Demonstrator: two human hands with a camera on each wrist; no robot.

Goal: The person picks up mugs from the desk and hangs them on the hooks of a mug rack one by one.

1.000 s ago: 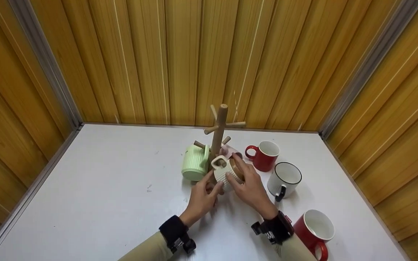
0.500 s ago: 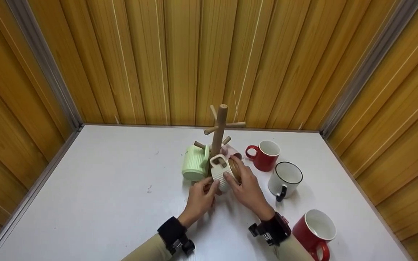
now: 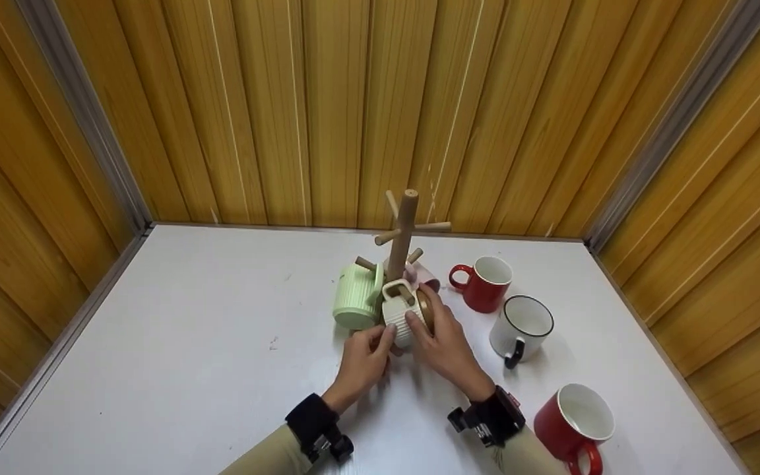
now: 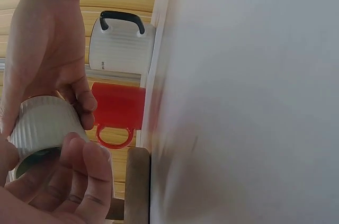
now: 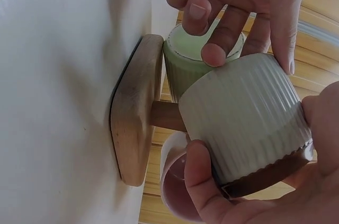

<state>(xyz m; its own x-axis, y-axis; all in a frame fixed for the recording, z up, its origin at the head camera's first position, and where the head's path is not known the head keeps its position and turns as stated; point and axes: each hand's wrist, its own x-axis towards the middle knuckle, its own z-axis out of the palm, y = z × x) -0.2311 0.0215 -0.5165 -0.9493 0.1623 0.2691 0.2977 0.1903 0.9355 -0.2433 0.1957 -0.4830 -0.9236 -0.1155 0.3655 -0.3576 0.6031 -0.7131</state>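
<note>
A cream ribbed mug point(image 3: 397, 322) with a brown rim lies tipped sideways at the front of a wooden mug tree point(image 3: 402, 245). In the head view, a peg point(image 3: 408, 294) of the tree shows through the mug's handle. My right hand point(image 3: 448, 346) grips the mug near its rim, thumb on the ribbed wall. My left hand point(image 3: 361, 359) holds the base end, its thumb and fingertips at the bottom edge, as the right wrist view shows. A light green mug point(image 3: 355, 302) hangs on the tree's left, and a pink mug point(image 3: 425, 278) behind at the right.
To the right stand a red mug point(image 3: 483, 293), a white mug point(image 3: 510, 334) with black rim and handle, and a nearer red mug point(image 3: 555, 422) by my right forearm. Upper pegs point(image 3: 433, 226) of the tree stick out bare. Wood-patterned walls point(image 3: 327, 119) enclose the white table point(image 3: 189, 343).
The cream mug has shifted slightly left and down, and the peg end now shows farther through its handle. Both hands have moved along with it, keeping their hold.
</note>
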